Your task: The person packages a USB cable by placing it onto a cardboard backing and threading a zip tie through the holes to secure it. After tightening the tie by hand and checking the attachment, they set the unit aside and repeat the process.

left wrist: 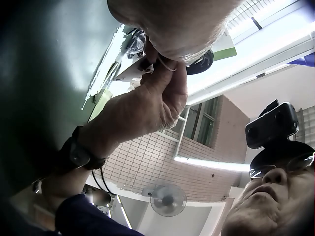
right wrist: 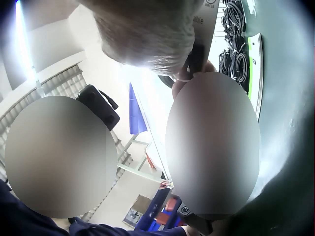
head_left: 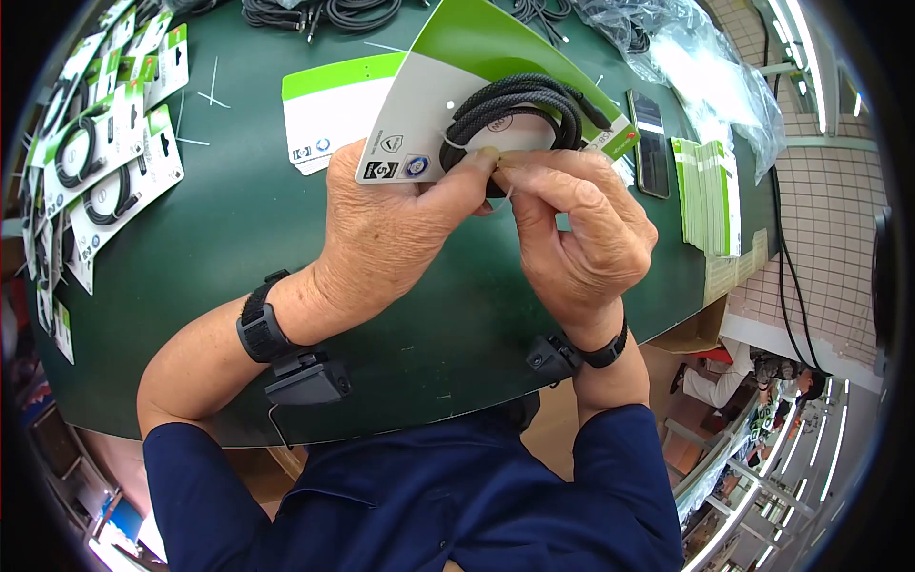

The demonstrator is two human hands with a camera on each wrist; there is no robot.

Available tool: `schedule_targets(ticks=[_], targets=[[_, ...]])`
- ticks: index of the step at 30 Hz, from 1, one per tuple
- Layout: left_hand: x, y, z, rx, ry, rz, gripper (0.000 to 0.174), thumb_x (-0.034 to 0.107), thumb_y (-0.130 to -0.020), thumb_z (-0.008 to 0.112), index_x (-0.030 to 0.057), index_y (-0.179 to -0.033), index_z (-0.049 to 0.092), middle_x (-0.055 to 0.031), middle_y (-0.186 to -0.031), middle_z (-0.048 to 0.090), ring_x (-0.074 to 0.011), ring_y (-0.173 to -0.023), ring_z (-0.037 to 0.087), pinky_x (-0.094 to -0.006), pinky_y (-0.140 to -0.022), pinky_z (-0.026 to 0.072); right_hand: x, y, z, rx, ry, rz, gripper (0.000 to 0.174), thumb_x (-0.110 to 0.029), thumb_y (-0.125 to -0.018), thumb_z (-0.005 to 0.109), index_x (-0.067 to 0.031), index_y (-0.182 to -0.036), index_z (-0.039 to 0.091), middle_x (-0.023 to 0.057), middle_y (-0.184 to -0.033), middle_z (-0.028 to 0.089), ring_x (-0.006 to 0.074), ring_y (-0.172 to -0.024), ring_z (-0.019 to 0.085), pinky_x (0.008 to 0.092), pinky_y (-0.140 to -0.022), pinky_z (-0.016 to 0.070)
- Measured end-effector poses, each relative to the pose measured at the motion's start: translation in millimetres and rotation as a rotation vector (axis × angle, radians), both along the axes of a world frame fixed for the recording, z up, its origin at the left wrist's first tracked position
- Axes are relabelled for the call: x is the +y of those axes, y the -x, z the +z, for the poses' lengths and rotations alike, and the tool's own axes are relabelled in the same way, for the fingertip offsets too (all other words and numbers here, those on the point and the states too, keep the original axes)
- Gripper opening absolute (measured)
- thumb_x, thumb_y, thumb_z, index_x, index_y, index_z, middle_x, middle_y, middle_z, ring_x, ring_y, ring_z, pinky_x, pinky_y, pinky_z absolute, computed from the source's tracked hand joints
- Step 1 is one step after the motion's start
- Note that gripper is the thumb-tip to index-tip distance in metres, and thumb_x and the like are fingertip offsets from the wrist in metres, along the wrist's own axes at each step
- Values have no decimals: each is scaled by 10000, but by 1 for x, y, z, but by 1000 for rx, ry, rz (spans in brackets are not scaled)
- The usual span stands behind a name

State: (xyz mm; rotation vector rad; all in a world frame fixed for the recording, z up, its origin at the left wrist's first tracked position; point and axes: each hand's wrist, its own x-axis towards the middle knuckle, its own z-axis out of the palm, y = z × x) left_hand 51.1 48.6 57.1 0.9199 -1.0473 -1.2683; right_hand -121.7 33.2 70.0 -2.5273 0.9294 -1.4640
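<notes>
A white and green packaging card (head_left: pixel 434 91) carries a coiled black braided cable (head_left: pixel 519 110) and is held above the green table (head_left: pixel 238 229). My left hand (head_left: pixel 400 214) grips the card's lower edge, thumb pressed by the coil. My right hand (head_left: pixel 577 234) pinches a thin white tie (head_left: pixel 456 141) at the coil's lower side, fingertips meeting the left thumb. In the left wrist view the right hand (left wrist: pixel 147 105) pinches the tie under the card (left wrist: pixel 130 69). The right wrist view shows the card (right wrist: pixel 204 29) and a fingertip close up, much of it blurred.
A second green and white card (head_left: pixel 329 110) lies flat behind the hands. Several packed cables on cards (head_left: pixel 105 162) are spread at the left. Loose black cables (head_left: pixel 324 14) lie at the far edge. A phone (head_left: pixel 648 143), a card stack (head_left: pixel 710 195) and clear plastic bags (head_left: pixel 696 67) sit right.
</notes>
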Motion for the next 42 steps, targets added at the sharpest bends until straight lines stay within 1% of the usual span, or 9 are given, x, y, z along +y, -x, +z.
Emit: schedule_targets(ticks=[19, 22, 24, 27, 30, 33, 37, 40, 42], targets=[[-4, 0, -8, 101, -55, -42, 190, 22, -943, 707, -41, -1122, 691, -83, -977, 750, -128, -769, 725, -271, -646, 612, 8, 4, 18, 202, -102, -82, 267, 72, -741, 814, -34, -975, 741, 114, -898, 724, 277, -756, 715, 350, -656, 577], [-10, -11, -16, -167, 80, -84, 208, 30, -944, 709, -47, -1135, 688, -87, -996, 750, -137, -777, 726, -281, -652, 624, 3, 7, 11, 192, -160, -69, 270, 67, -745, 813, -40, -983, 743, 111, -892, 711, 277, -741, 695, 345, -641, 563], [-15, -16, -17, -316, 141, -111, 216, 34, -944, 709, -50, -1142, 686, -90, -1006, 750, -141, -781, 727, -286, -654, 630, -1, 4, 8, 110, -138, -28, 244, 66, -774, 803, -38, -987, 744, 113, -901, 716, 249, -723, 683, 331, -631, 552], [-20, -10, -11, 16, -55, -64, 241, 46, -946, 715, -53, -1162, 678, -96, -1055, 747, -154, -790, 726, -299, -653, 633, -6, 8, 10, -15, -83, -29, 210, 57, -815, 792, -27, -1002, 743, 108, -915, 726, 198, -711, 666, 310, -626, 540], [-20, -8, -6, 38, -56, -63, 253, 47, -948, 714, -47, -1178, 671, -102, -1077, 745, -160, -808, 726, -306, -650, 635, -20, 40, 17, -143, 125, -183, 167, 40, -895, 767, 3, -1055, 737, 79, -962, 744, 106, -741, 649, 265, -640, 531], [-18, -9, 1, 60, -69, -77, 267, 45, -950, 710, -39, -1198, 661, -106, -1097, 741, -168, -828, 728, -310, -651, 637, -35, 63, 8, -411, -10, -345, 170, -35, -950, 750, 22, -1108, 723, 68, -1009, 742, 92, -741, 639, 240, -637, 518], [-12, -5, 11, 119, -111, -106, 292, 37, -952, 700, -23, -1232, 641, -110, -1121, 733, -183, -855, 732, -314, -658, 638, -51, 83, -10, -826, -581, -193, 243, -122, -993, 721, 9, -1197, 703, 78, -1059, 743, 106, -789, 683, 243, -645, 544], [-8, -5, 13, 188, -147, -115, 309, 31, -954, 692, -14, -1253, 628, -112, -1133, 729, -193, -861, 732, -317, -662, 638, -45, 67, -31, -828, -1040, 326, 360, -186, -1009, 691, 5, -1312, 652, 105, -1125, 744, 146, -868, 732, 270, -682, 596], [-8, -7, 13, 207, -152, -153, 323, 28, -952, 691, -10, -1265, 618, -111, -1142, 725, -199, -854, 731, -319, -665, 638, -37, 63, -48, -888, -1234, 456, 388, -180, -1009, 682, 0, -1349, 627, 118, -1160, 740, 168, -907, 743, 289, -713, 617]])
